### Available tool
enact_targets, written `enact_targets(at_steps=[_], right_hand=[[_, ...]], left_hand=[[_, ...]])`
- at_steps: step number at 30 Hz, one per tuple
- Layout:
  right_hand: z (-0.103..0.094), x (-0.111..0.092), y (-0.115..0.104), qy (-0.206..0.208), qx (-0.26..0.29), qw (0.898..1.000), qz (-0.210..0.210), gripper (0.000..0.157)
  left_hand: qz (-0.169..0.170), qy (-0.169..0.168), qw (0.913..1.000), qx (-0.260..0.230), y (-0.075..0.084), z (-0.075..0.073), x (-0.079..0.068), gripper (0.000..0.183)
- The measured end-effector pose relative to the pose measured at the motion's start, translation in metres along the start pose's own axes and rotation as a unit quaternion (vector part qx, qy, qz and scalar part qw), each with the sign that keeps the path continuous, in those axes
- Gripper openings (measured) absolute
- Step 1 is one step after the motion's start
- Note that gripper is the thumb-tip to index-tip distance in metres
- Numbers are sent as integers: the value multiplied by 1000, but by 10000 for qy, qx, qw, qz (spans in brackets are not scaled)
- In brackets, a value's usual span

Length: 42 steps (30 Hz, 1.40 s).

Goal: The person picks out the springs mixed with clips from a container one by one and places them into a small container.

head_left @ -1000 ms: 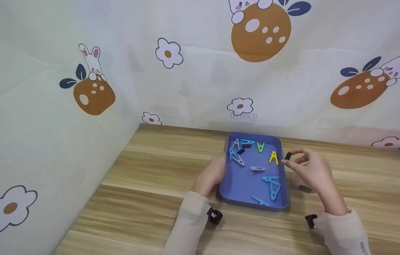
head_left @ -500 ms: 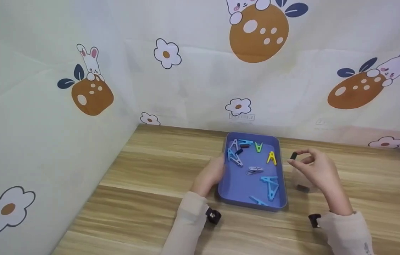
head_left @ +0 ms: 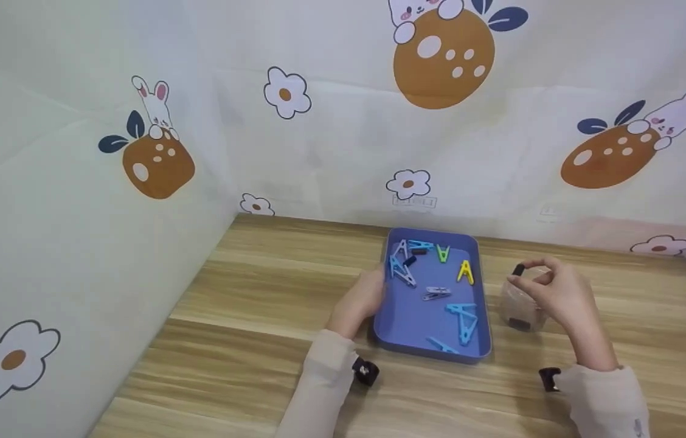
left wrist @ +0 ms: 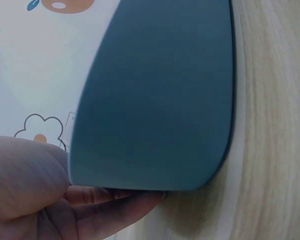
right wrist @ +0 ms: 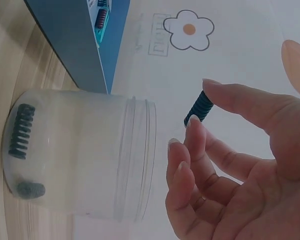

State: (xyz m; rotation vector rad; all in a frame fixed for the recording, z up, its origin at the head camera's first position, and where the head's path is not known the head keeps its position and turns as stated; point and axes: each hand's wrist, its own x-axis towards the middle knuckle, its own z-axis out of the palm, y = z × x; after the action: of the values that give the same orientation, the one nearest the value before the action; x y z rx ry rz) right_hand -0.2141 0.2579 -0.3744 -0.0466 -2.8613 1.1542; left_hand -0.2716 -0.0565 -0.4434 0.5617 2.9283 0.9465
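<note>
One spring [right wrist: 199, 107]: right hand [head_left: 562, 298] is pinching it, fingers barely parted, by the jar [right wrist: 90, 155]; left hand [head_left: 364, 298], fingers near-straight, is touching tray's [head_left: 410, 322] nine o'clock, likely steadying.

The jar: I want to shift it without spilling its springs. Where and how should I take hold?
Probably clasp the jar round its smooth round body, below the threaded rim, coming from the right: the tray stands close on its left. The jar is upright and open-mouthed with springs at the bottom, so keep it level.
</note>
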Motion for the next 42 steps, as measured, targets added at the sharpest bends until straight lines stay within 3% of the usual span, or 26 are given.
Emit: enact_targets(at_steps=[18, 25, 42], right_hand=[[-9, 0, 20, 42, -253, 9995, 157, 55], [-14, -2, 27, -50, -339, 9992, 205, 59], [-18, 1, 44, -296, -281, 9981, 471, 62]], left_hand=[[-125, -120, 9995, -251, -3, -1, 1, 34], [143, -62, 9998, -88, -3, -1, 0, 34], [235, 41, 9996, -158, -3, 0, 1, 30]])
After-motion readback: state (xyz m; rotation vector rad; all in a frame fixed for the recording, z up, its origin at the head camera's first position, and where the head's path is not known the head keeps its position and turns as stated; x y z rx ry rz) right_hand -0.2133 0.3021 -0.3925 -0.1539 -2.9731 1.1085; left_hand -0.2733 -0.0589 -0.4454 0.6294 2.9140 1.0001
